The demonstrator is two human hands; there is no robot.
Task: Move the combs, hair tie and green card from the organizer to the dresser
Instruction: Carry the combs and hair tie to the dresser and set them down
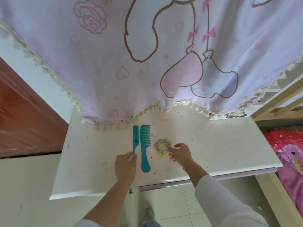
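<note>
Two teal combs lie side by side on the white desk, near its back edge at the middle: a thin comb on the left and a wide comb just right of it. One grey hair tie with a yellow band lies right of them. The left hand pinches the thin comb's tail between thumb and fingers. The right hand, half closed, touches the band. A pink cartoon cloth hangs over the back edge. The desk is speckled with dirt; pale floor tiles below, a pink bed right.
</note>
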